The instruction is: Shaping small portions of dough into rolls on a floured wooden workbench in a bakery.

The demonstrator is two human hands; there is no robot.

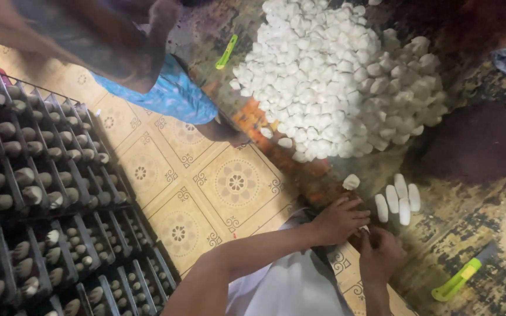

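My left hand and my right hand meet low on the dark mat, fingertips touching. A small white cocoon shows between them, and my right hand's fingers curl on it. My left hand's fingers lie bent over the same spot; its grip is hidden. Just beyond the hands several white cocoons lie side by side in a row, and a single cocoon lies to their left. A big heap of white cocoons fills the mat further away.
Black grid frames with cocoons in their cells cover the left side. Another person in blue patterned cloth sits at the top left on the yellow patterned floor. One green cutter lies right of my hands, another green cutter beside the heap.
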